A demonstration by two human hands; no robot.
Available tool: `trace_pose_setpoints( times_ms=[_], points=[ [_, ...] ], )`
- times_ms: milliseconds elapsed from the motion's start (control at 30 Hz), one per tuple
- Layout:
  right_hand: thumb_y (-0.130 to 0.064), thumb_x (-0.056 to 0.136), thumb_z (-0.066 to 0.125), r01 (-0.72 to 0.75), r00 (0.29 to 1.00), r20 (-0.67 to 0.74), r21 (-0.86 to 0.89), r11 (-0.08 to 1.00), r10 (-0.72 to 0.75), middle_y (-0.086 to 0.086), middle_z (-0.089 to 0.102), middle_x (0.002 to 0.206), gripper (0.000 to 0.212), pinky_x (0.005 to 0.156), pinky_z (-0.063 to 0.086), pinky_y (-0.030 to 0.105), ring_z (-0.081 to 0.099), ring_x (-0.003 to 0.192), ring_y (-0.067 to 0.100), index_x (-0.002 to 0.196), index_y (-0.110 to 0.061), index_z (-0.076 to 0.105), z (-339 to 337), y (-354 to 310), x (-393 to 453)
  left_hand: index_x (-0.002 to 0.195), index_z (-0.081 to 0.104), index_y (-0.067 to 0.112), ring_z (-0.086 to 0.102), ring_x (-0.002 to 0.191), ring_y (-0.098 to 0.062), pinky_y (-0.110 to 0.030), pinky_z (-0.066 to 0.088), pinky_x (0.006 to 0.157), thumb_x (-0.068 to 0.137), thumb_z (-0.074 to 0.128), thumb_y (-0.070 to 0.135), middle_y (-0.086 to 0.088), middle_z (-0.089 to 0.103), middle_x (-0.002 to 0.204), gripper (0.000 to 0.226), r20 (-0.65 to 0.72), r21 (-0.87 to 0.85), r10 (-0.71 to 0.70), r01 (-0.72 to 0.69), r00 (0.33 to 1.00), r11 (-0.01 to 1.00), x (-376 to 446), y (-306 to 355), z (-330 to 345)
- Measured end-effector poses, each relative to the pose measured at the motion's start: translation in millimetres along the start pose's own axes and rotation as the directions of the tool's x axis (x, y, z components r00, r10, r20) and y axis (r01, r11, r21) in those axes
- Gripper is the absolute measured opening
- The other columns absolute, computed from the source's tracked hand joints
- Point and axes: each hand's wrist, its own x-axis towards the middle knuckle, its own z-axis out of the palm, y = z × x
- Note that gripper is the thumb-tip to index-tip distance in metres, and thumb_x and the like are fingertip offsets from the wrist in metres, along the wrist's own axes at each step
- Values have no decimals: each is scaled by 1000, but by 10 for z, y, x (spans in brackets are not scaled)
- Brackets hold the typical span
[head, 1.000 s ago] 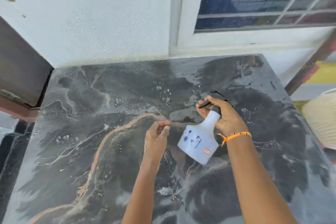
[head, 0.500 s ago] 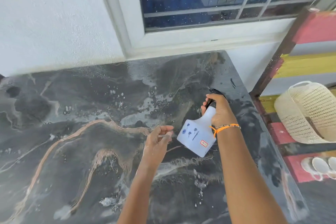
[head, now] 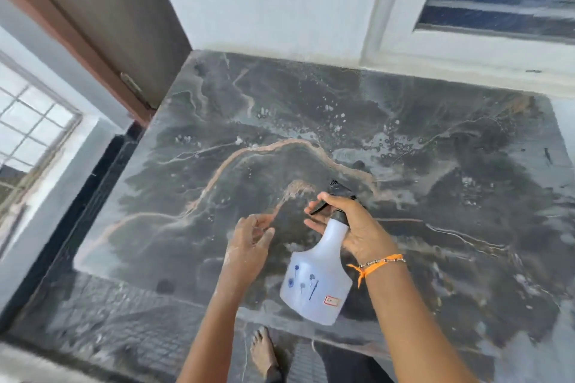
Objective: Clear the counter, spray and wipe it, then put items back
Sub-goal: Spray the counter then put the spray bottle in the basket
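**Spray bottle held tilted over the bare, wet table**

At 6 o'clock, nearest to the viewer, a bare foot [head: 264,351] is seen on the tiled floor [head: 124,320], just below the near edge of the table [head: 466,305]. Above this edge, the spray bottle [head: 315,284] is carried by the right hand [head: 351,227], which is closed around the neck, with one finger laid on the black trigger. The bottle is tilted, body toward the viewer and nozzle toward 12 o'clock, probably so that the spray falls on the middle of the slab. An orange thread [head: 373,264] is worn on this wrist.

Just beside it, at 9 o'clock of the bottle, the left hand [head: 249,242] is held loose and empty, fingers apart and a little curled, above the surface. It seems kept ready for the wiping, although no cloth is visible.

Further, the dark marble is covered with drops and foam near 12 o'clock, so the spraying step appears well advanced. Nothing stands on the slab, so open room is given in all directions. The far edge meets the white wall [head: 264,0] and the window frame [head: 466,50]; at 10 o'clock a brown door [head: 102,9] touches the corner. The left edge is free, with a drop to the floor.
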Motion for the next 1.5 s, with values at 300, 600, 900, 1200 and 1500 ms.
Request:
trace_pose_setpoints(
  times_ms=[300, 600, 900, 1200, 1500],
  points=[
    [-25, 86, 62, -188, 982, -74, -252, 949, 175, 3, 53, 43, 32, 45, 53, 25, 52, 39, 14, 60, -9, 53, 1177, 1194, 159, 121, 54, 20, 39, 117, -22, -30, 35, 98, 73, 73, 14, -1, 44, 123, 52, -193, 314, -14, 76, 981, 947, -420, -1030, -924],
    [-19, 83, 64, -30, 994, -105, -165, 986, 13, 8, 66, 59, 17, 51, 56, 28, 68, 58, 17, 70, -9, 61, 881, 1131, -287, 142, 25, 27, -4, 146, -23, -46, 2, 118, 81, 59, 15, 2, 16, 153, 71, 212, 508, 258, -331, 943, 795, -466, -971, -593],
    [-20, 88, 58, 192, 898, -414, 55, 980, -152, 6, 62, 53, 24, 43, 51, 20, 63, 51, 18, 68, -8, 57, -71, 963, -937, 146, 17, 26, -10, 146, -29, -43, 3, 119, 76, 73, 18, 2, 5, 158, 90, 414, 546, 222, -436, 883, 715, -547, -650, -44],
    [-23, 86, 62, 207, 890, -436, 125, 970, -134, 4, 59, 48, 27, 37, 43, 19, 60, 43, 16, 63, -9, 57, -489, 965, -1075, 147, 9, 24, -21, 143, -32, -52, -6, 115, 74, 74, 36, -6, -12, 157, 99, 441, 601, 189, -445, 878, 664, -688, -501, 244],
    [-8, 91, 52, 411, 805, -553, 260, 874, -214, 7, 62, 50, 20, 39, 47, 16, 64, 53, 17, 71, -4, 56, -1697, 830, -1869, 148, 10, 24, -17, 145, -24, -44, -9, 116, 79, 69, 16, 0, -5, 159, 90, 660, 407, 350, -708, 665, 578, -1255, -28, 1522]
  ],
)
